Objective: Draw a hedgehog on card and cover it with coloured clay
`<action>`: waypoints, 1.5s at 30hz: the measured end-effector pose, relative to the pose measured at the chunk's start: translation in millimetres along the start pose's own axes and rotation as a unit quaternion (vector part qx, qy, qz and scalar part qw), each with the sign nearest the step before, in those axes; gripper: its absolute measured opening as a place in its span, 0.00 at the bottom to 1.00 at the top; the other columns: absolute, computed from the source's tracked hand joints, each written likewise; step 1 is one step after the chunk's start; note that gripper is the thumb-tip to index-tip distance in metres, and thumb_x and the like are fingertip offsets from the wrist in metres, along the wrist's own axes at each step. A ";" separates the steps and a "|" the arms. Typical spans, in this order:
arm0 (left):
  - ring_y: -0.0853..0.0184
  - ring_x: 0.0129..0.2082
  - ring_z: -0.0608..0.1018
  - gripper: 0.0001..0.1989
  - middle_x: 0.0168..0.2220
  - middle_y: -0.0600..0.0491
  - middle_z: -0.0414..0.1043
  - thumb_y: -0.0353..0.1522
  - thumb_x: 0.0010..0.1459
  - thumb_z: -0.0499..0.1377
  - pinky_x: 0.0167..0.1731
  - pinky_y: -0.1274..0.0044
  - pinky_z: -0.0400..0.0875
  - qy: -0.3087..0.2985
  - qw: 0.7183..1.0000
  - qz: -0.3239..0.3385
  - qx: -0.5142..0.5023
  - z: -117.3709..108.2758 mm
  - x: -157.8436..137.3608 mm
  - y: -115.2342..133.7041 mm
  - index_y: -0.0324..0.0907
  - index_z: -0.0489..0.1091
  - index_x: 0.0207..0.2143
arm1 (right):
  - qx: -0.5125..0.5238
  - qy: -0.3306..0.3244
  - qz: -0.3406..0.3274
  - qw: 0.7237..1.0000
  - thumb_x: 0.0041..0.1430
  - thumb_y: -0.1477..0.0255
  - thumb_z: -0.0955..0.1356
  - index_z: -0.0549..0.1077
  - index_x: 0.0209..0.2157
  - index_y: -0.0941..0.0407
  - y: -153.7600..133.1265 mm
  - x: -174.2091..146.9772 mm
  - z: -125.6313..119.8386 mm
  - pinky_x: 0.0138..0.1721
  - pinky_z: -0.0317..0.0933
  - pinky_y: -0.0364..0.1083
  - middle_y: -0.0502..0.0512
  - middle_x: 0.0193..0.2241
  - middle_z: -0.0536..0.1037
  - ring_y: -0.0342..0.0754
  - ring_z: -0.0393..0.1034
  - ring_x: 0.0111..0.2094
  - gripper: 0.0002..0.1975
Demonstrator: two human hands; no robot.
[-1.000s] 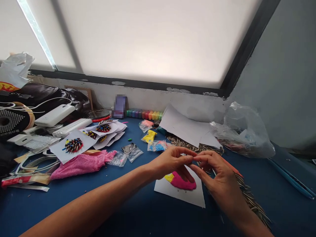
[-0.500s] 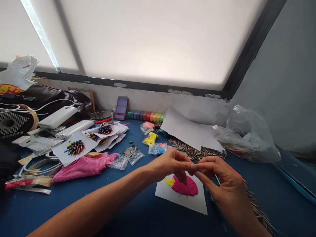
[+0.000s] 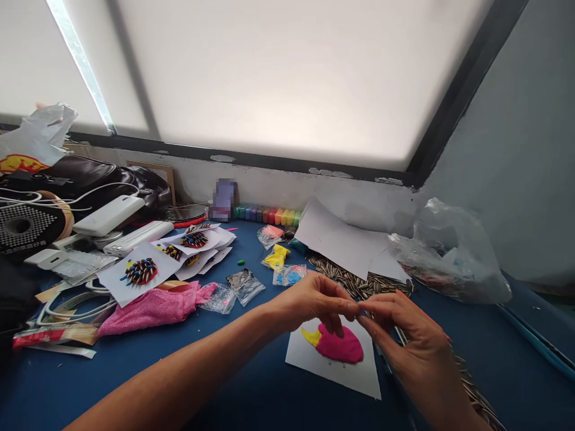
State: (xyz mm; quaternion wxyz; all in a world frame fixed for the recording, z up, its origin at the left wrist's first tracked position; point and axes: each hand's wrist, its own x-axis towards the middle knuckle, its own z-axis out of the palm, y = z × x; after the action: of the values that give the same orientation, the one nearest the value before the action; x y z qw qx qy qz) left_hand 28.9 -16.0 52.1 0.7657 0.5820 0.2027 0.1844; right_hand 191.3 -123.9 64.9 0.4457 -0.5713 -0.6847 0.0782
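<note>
Barely any change over the last second: left hand (image 3: 314, 299) and right hand (image 3: 399, 326) drifted slightly lower, fingertips still pinched together over something too small to identify. Both hover just above the pink clay shape (image 3: 344, 348) on white paper (image 3: 323, 371), seed pile (image 3: 359, 284) at 12 o'clock on the desk (image 3: 251, 395).

A wide window (image 3: 291, 78) with a dark frame (image 3: 467, 90) fills the upper view, glowing an even, frosted white; it is the visible light source. A pale bar (image 3: 81, 60) slants down its left part. Below the window runs a chipped white ledge wall (image 3: 269, 179). Right of the window stands a plain grey wall (image 3: 539, 149). Beneath the ledge wall lies a dark blue table (image 3: 251, 383), stretching under the grey wall on the right.
</note>
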 end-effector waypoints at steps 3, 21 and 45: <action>0.71 0.21 0.76 0.23 0.22 0.55 0.72 0.44 0.40 0.73 0.23 0.80 0.68 0.002 1.000 -0.010 -0.020 0.5 0.5 0.3 0.36 0.73 0.32 | -0.011 0.002 0.007 1.000 0.62 0.64 0.68 0.78 0.38 0.50 0.2 0.3 -0.6 0.30 0.67 0.45 0.53 0.33 0.77 0.46 0.70 0.28 0.09; 0.72 0.19 0.74 0.27 0.20 0.54 0.71 0.53 0.53 0.61 0.25 0.80 0.68 -0.012 0.998 0.007 0.060 4.4 1.8 -8.4 0.35 0.72 0.26 | 0.022 -0.046 0.032 0.998 0.62 0.64 0.68 0.79 0.36 0.50 5.9 -2.0 -1.2 0.32 0.67 0.44 0.51 0.30 0.78 0.46 0.73 0.29 0.08; 0.71 0.22 0.75 0.24 0.24 0.53 0.71 0.49 0.52 0.64 0.22 0.81 0.66 0.026 0.989 0.060 0.134 8.9 -4.0 1.8 0.34 0.74 0.30 | -0.071 -0.008 -0.048 0.996 0.63 0.72 0.66 0.74 0.34 0.52 1.7 -5.0 4.7 0.26 0.63 0.41 0.47 0.26 0.74 0.41 0.67 0.23 0.05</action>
State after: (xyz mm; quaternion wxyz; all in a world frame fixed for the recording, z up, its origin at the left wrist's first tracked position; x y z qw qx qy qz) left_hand 30.1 -24.9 56.4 0.6628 0.6854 0.2098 0.2165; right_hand 188.9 -125.7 58.4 0.4021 -0.5673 -0.7185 0.0128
